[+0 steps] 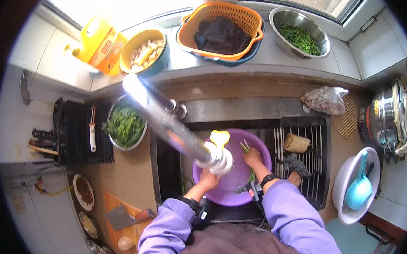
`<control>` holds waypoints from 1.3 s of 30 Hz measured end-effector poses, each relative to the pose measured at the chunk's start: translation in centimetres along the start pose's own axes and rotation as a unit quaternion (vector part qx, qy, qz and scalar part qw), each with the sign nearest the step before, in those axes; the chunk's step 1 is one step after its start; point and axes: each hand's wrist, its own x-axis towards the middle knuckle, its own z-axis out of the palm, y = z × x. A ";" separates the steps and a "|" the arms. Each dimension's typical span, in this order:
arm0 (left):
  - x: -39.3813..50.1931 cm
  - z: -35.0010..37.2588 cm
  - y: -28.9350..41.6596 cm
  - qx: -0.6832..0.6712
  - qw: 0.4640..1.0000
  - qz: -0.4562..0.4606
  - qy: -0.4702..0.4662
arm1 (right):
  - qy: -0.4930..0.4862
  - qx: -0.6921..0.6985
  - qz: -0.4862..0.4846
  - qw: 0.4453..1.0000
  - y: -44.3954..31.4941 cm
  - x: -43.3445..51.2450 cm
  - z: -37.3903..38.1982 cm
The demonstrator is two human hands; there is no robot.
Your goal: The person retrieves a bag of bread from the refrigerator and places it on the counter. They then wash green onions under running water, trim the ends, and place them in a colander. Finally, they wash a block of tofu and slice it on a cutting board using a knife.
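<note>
A purple plastic basin (233,181) sits in the sink under the faucet. My right hand (253,156) is inside its right part, closed around a small bunch of green onions (245,146). Their pale ends stick out above the fingers, and green leaves trail below toward the basin floor. Over on the left side of the basin is my left hand (210,179). Its fingers are partly hidden behind the white faucet head (220,162), so I cannot tell what they hold. Small green scraps (241,189) lie at the bottom of the basin.
The metal faucet (170,125) reaches over the basin. A drying rack (316,169) covers the sink's right side, holding a scouring sponge (297,143). At left, a cleaver (121,216) lies on a cutting board (113,199), below a bowl of leafy greens (126,126).
</note>
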 end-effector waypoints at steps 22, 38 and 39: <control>-1.6 -4.4 9.7 -0.319 0.929 0.188 -0.029 | -0.049 0.279 -0.233 0.930 -5.7 -7.5 -6.3; -11.4 -7.7 15.1 -0.069 0.956 0.232 0.163 | -0.027 0.691 -0.231 0.685 -7.8 -20.8 -18.8; -11.8 -7.8 14.5 -0.081 0.957 0.226 0.163 | -0.024 0.704 -0.247 0.666 -7.5 -21.1 -20.1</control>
